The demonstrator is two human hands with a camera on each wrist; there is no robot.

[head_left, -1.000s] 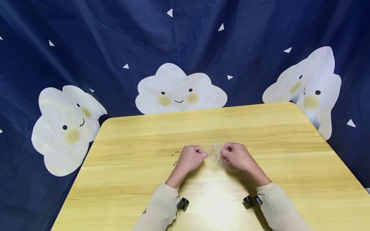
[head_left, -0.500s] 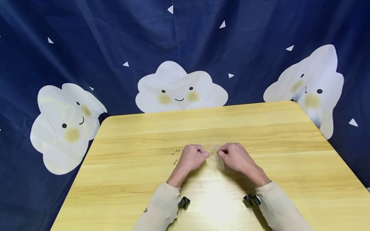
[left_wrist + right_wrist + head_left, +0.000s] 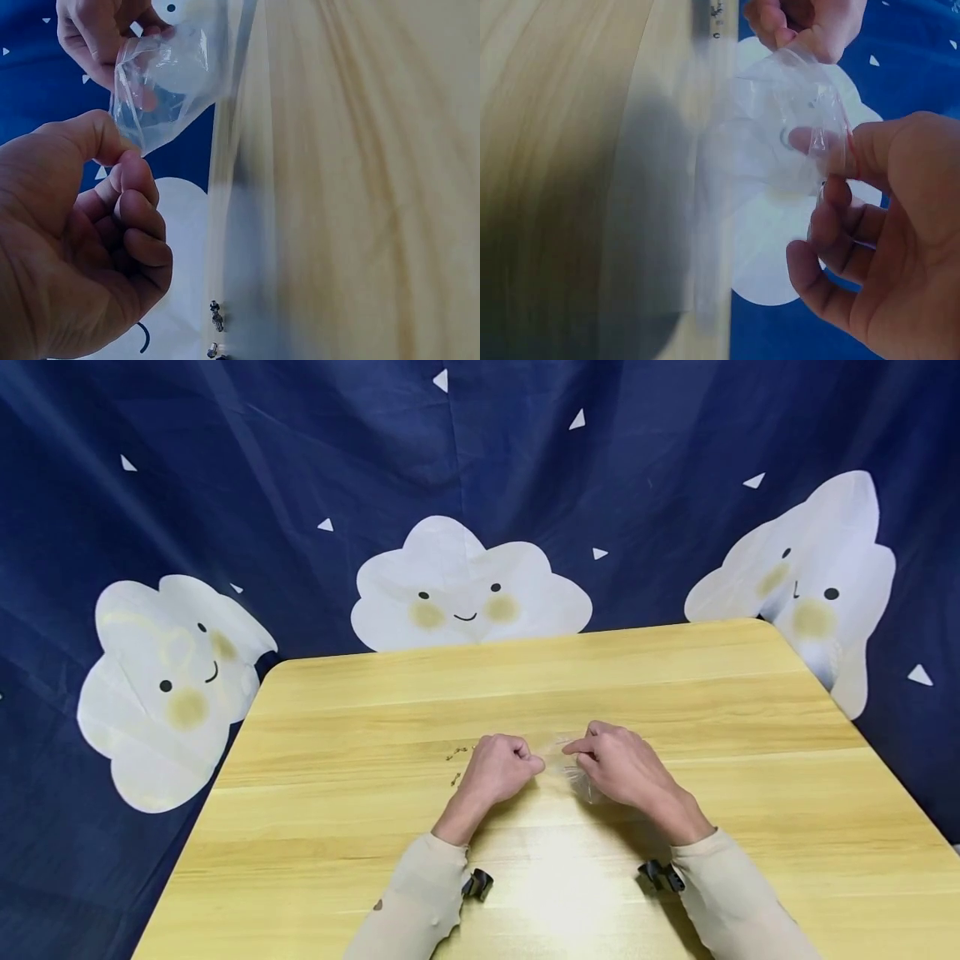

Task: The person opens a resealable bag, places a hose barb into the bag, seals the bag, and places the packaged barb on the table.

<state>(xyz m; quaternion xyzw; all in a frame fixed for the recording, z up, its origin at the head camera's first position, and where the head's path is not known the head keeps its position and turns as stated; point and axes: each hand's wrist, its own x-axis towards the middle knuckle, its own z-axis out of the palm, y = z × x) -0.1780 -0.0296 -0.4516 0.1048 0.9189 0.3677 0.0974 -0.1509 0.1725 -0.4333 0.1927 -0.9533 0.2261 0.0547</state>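
Note:
A clear plastic zip bag (image 3: 583,783) is stretched between the two hands above the table; a thin red line runs along its mouth in the right wrist view. My left hand (image 3: 501,768) pinches one corner of the bag between thumb and forefinger, its other fingers curled. My right hand (image 3: 622,764) is at the bag's mouth, with one digit showing through the film inside and the other fingers bent outside it. Left of the left hand lie several small dark metal pieces (image 3: 455,779), like tiny hardware; their exact kind is too small to tell.
The light wooden table (image 3: 337,835) reaches back to a dark blue curtain (image 3: 517,460) with white clouds. A bright glare lies on the tabletop between the forearms. Each wrist carries a black camera mount (image 3: 478,885).
My right hand has loosened from a tight pinch at the bag's mouth; its forefinger is now stretched out and the hand has moved slightly right. The left hand keeps its hold nearly still.

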